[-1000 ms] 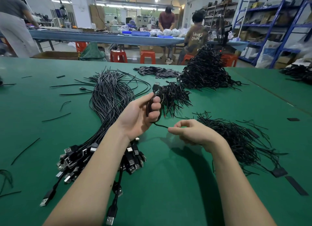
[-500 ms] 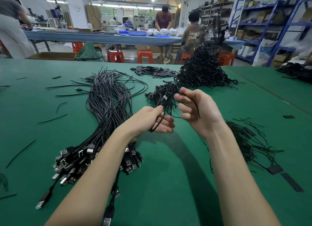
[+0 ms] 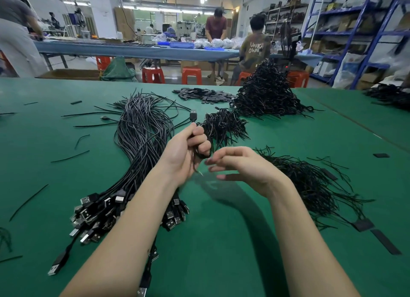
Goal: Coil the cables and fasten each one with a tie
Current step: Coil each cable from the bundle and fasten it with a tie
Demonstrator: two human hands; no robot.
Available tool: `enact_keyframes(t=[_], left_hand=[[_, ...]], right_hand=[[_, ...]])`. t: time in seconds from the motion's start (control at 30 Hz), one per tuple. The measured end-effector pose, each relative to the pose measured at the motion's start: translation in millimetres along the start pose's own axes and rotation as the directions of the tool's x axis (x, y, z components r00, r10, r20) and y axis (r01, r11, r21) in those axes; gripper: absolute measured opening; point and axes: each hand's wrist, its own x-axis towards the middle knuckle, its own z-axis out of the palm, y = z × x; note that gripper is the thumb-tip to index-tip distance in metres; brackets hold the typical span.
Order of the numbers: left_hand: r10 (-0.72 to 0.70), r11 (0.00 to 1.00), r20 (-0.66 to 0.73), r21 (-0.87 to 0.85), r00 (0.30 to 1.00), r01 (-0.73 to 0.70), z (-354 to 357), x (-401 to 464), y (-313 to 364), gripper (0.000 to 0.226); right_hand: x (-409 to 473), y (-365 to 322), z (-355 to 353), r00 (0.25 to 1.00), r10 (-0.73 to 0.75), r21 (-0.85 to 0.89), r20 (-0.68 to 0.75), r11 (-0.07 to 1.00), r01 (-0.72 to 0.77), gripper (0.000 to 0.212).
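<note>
While the left hand (image 3: 188, 151) curls tight round a small coiled black cable (image 3: 200, 151), its plug end poking up above the fist, the right hand (image 3: 241, 167) hovers just beside it with fingers loosely bent; whether it pinches a thin tie is too blurred to tell. Holding the coil off the green felt counter (image 3: 221, 241) likely keeps the loops from springing apart. Uncoiled black USB cables (image 3: 142, 141) lie left of the hands, loose black wire ties (image 3: 315, 181) right, finished bundles (image 3: 224, 126) beyond; bare counter nearer the body leaves room
</note>
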Motion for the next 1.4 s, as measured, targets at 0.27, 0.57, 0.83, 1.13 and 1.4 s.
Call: enact_keyframes(t=[0.27, 0.57, 0.83, 1.13, 1.4], left_hand=[[-0.031, 0.955, 0.089, 0.298, 0.996, 0.003, 3, -1, -8, 0.044], [0.361, 0.403, 0.037, 0.895, 0.932, -0.191, 12, 0, -28, 0.03], [0.257, 0.515, 0.124, 0.821, 0.958, -0.245, 7, 3, -25, 0.03], [0.113, 0.185, 0.182, 0.962, 0.977, -0.2, -4, 8, -31, 0.022], [0.108, 0.587, 0.091, 0.798, 0.99, -0.138, 1, 11, -47, 0.013]], right_hand=[[7, 1, 1, 0.924, -0.189, -0.078, -0.332, 0.982, 0.172, 0.002], [16, 0, 12, 0.803, -0.236, 0.022, -0.548, 0.955, 0.295, 0.011], [12, -4, 15, 0.803, -0.252, 0.015, -0.54, 0.951, 0.309, 0.007], [15, -1, 4, 0.782, -0.357, -0.287, -0.511, 0.929, 0.236, 0.018], [14, 12, -9, 0.807, -0.105, 0.116, -0.582, 0.971, 0.21, 0.021]])
